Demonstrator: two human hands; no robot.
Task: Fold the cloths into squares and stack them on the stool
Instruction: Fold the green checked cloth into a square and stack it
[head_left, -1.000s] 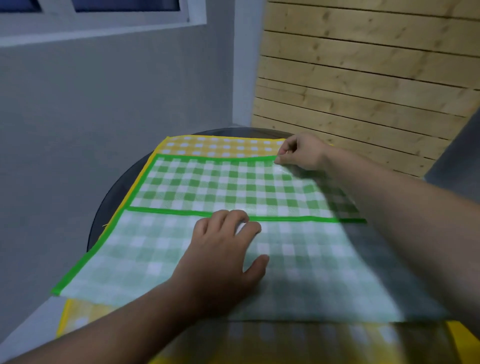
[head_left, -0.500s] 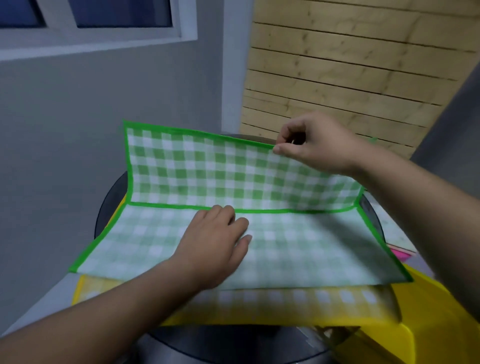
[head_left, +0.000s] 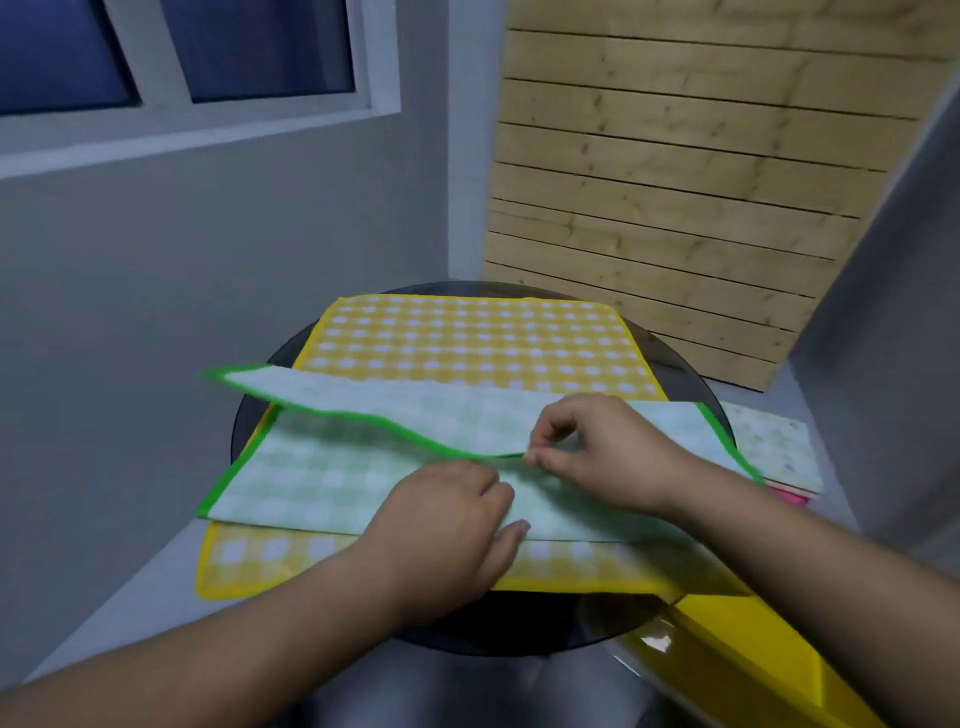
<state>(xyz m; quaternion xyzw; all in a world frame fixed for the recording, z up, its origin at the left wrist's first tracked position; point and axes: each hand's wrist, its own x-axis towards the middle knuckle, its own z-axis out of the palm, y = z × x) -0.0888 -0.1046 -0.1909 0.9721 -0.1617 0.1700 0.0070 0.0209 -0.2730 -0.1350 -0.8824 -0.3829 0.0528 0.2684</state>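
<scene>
green checked cloth (head_left: 311, 483), half folded on yellow checked cloth (head_left: 467, 338) over round stool (head_left: 545, 618): left hand (head_left: 441, 540) flat on it, grip spread; right hand (head_left: 608, 457) grip pinching its hem.

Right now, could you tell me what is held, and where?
The right hand pinches the green checked cloth by its folded-over border; left hand presses it.
</scene>
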